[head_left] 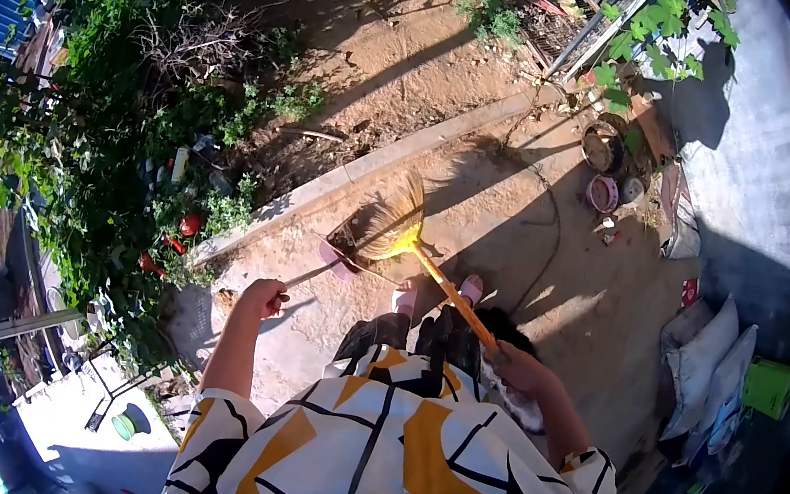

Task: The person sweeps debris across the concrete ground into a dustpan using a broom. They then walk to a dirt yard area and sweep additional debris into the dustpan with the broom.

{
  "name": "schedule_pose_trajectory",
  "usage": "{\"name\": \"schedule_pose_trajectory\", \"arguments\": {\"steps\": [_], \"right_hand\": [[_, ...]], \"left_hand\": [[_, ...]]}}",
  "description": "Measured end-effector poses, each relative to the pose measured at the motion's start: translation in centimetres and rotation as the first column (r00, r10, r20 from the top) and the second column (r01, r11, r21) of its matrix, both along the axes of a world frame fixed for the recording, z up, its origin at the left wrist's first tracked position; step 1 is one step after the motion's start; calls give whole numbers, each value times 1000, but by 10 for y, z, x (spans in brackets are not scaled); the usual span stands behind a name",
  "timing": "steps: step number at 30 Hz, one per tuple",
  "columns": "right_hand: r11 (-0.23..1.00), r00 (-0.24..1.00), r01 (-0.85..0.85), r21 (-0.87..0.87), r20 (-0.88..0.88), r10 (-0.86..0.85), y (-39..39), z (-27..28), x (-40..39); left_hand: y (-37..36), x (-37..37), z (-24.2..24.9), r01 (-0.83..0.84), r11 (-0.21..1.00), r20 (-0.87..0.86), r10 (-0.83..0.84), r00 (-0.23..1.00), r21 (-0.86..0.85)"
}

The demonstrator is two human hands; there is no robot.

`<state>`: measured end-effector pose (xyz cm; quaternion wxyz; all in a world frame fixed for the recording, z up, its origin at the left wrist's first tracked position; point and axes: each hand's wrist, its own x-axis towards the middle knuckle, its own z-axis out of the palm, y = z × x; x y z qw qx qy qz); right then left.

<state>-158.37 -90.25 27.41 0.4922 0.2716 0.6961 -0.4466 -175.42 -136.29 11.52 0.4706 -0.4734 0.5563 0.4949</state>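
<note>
Closed round the thin grey handle of a dustpan (340,262) is my left hand (264,299). The pan rests on the concrete in front of my feet, its pinkish edge visible and dark debris at its mouth. My right hand (517,369) grips the orange stick of a broom (453,298), which slants down to a yellow neck and straw bristles. Those bristles lie over the pan's mouth and partly cover it. My feet (472,288) stand just behind the broom head. Beneath my right forearm is a black and white shape (516,406), too hidden to name.
A low concrete curb (409,148) runs diagonally beyond the pan, with bare soil (369,72) behind it. Dense green plants (119,57) grow at left. Pots and a pink basket (602,193) stand at right, near white sacks (705,361) and a green box (768,388).
</note>
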Motion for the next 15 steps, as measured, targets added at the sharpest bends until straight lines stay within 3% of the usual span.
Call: {"name": "schedule_pose_trajectory", "arguments": {"steps": [3,5,8,11,14,15], "right_hand": [[990,989,136,30,-59,-134,6,-5,1],[956,959,261,-132,-81,-273,10,-41,3],[928,936,340,-152,-43,-350,-9,-52,-29],[970,970,244,4,20,-244,-40,-78,-52],[988,984,-135,79,-107,143,-46,-114,-36],[990,989,-94,104,-107,105,-39,-133,-22]], "left_hand": [[-8,10,3,-16,1000,-2,16,1000,20],[-8,13,7,-37,999,-6,37,999,26],[-7,14,5,-87,996,-10,87,996,11],[-4,14,7,-89,996,-35,89,995,-24],[-2,6,2,-17,1000,-40,17,999,19],[4,4,11,2,1000,-34,-2,999,-15]]}}
